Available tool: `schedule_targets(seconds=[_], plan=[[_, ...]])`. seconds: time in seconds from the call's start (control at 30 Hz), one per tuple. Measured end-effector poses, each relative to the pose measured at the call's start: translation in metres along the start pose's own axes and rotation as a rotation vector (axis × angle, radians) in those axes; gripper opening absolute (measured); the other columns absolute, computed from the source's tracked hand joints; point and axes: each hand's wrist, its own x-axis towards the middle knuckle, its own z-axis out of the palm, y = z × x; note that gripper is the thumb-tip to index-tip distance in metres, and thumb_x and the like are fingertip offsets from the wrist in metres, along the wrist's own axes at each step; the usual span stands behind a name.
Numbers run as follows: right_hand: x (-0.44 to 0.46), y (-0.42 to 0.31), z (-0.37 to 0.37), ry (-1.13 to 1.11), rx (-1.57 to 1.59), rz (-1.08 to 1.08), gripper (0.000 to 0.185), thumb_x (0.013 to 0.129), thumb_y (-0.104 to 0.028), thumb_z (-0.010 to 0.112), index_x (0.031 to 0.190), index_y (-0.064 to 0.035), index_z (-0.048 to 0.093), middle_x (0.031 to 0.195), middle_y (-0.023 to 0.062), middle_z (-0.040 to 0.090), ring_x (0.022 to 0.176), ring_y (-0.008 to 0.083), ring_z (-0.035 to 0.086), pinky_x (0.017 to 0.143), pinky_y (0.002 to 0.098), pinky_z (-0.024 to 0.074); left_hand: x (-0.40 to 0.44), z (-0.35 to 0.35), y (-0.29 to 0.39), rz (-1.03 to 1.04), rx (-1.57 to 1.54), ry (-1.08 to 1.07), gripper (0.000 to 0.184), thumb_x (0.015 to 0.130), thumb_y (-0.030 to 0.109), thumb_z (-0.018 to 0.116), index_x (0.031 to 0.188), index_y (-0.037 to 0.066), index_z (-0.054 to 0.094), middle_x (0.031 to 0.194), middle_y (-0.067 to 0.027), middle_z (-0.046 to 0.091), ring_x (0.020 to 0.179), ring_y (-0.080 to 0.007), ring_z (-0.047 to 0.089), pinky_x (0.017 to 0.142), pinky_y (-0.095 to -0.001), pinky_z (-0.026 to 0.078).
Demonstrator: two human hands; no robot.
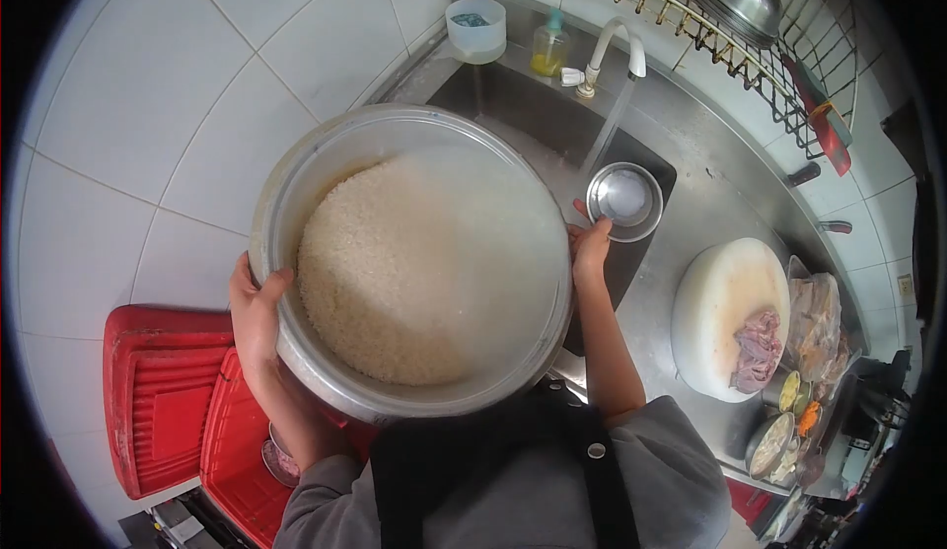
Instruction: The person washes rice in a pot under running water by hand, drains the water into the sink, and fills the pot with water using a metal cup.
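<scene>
"Where are the hands?"

"The left hand [258, 304] is closed on the left rim of the big pot [268, 243], thumb over the edge. The right hand [591, 245] is against the pot's right side, its fingers closed on the near-left edge of the small bowl [643, 223]. I can't tell how much of the pot it bears."

"And in the pot?"

"Rice [370, 263] at the left, cloudy water [503, 243] at the right. The pot is in front of the person's apron [473, 460], overlapping the sink [523, 120] in view."

"How much room around it?"

"Little on the left, by the tiled wall [207, 135]. The red crate [237, 450] sits near left. Beyond the far rim, the tap [597, 56] runs into the sink. Right of the small bowl, bare counter [705, 194] lies before the white board [705, 322] with meat [758, 352] on it."

"What's hard to see?"

"The pot's underside and the fingers beneath it. The pot covers part of the sink, the dishes [772, 443] at near right are crowded and small, and the dark round border cuts off the corners."
</scene>
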Motion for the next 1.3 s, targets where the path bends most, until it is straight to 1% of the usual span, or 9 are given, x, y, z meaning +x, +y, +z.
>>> schedule_targets(seconds=[0.07,0.5,0.57,0.6,0.67,0.7,0.8,0.87,1.3], plan=[[-0.011,-0.011,0.008,-0.075,0.139,0.113,0.058,0.093,-0.042,0.022,0.114,-0.0011,0.057,0.102,0.0176,0.063,0.075,0.0248,0.06,0.07,0.0336,0.0473,0.0,0.002,0.002,0.0,0.014,-0.007,0.039,0.075,0.008,0.058,0.11,-0.007,0.052,0.097,-0.0108,0.059,0.087,-0.0174,0.054,0.083,-0.0279,0.041],[0.043,0.049,-0.017,0.136,0.135,0.046,0.051,0.093,-0.045,0.032,0.087,0.0025,0.05,0.087,0.0112,0.057,0.083,0.0227,0.053,0.081,0.0357,0.0436,-0.009,0.007,0.008,0.001,-0.044,-0.028,0.04,0.077,0.005,0.058,0.114,-0.009,0.049,0.102,-0.0127,0.06,0.091,-0.018,0.056,0.085,-0.0288,0.042],[0.014,0.009,0.0,0.083,0.081,0.088,0.067,0.096,-0.046,0.026,0.133,0.0097,0.03,0.118,0.0251,0.054,0.105,0.0354,0.056,0.093,0.0404,0.0433,-0.01,0.01,0.011,0.003,-0.049,-0.039,0.041,0.077,0.005,0.058,0.114,-0.009,0.049,0.103,-0.0128,0.06,0.092,-0.0179,0.056,0.085,-0.0288,0.042],[0.023,0.019,-0.003,0.082,0.084,0.087,0.067,0.096,-0.046,0.026,0.133,0.0097,0.03,0.118,0.0251,0.054,0.105,0.0354,0.056,0.093,0.0404,0.0433,-0.01,0.01,0.013,0.005,-0.053,-0.051,0.041,0.077,0.006,0.059,0.114,-0.009,0.049,0.103,-0.0128,0.06,0.092,-0.0179,0.056,0.085,-0.0287,0.042],[0.049,0.05,-0.014,0.103,0.258,0.08,0.052,0.096,-0.045,0.029,0.09,0.0023,0.049,0.083,0.0104,0.055,0.078,0.0238,0.053,0.078,0.0379,0.0465,-0.011,0.009,0.012,0.0,-0.041,-0.053,0.041,0.078,0.006,0.059,0.114,-0.009,0.049,0.104,-0.0131,0.059,0.092,-0.0179,0.056,0.086,-0.0287,0.042],[0.042,0.044,-0.01,0.105,0.26,0.082,0.052,0.096,-0.045,0.029,0.09,0.0023,0.049,0.083,0.0104,0.055,0.078,0.0238,0.053,0.078,0.0379,0.0465,-0.011,0.009,0.012,-0.007,-0.031,-0.056,0.041,0.078,0.006,0.059,0.115,-0.01,0.049,0.105,-0.0134,0.059,0.093,-0.0179,0.056,0.086,-0.0287,0.042],[0.009,0.002,0.01,0.207,0.146,0.061,0.055,0.096,-0.045,0.028,0.102,0.0058,0.051,0.094,0.0151,0.058,0.084,0.0265,0.056,0.082,0.0398,0.0468,-0.011,0.013,0.015,0.012,-0.051,-0.062,0.041,0.079,0.006,0.058,0.115,-0.01,0.048,0.106,-0.0137,0.059,0.093,-0.0178,0.056,0.086,-0.0286,0.042],[0.0,-0.011,0.014,0.145,0.127,0.124,0.065,0.095,-0.044,0.029,0.134,0.0072,0.031,0.127,0.0228,0.047,0.113,0.0308,0.05,0.097,0.0381,0.0393,-0.012,0.015,0.018,0.018,-0.056,-0.065,0.04,0.079,0.005,0.058,0.115,-0.01,0.048,0.106,-0.0138,0.059,0.094,-0.0178,0.056,0.087,-0.0285,0.041],[0.045,0.044,-0.028,-0.106,0.341,0.314,0.068,0.092,-0.046,0.028,0.127,0.0111,0.036,0.119,0.03,0.053,0.097,0.0341,0.06,0.088,0.0396,0.0467,-0.015,0.025,0.028,0.039,-0.051,-0.066,0.036,0.08,0.007,0.059,0.111,-0.009,0.05,0.099,-0.0103,0.059,0.088,-0.0143,0.054,0.082,-0.0266,0.041]])
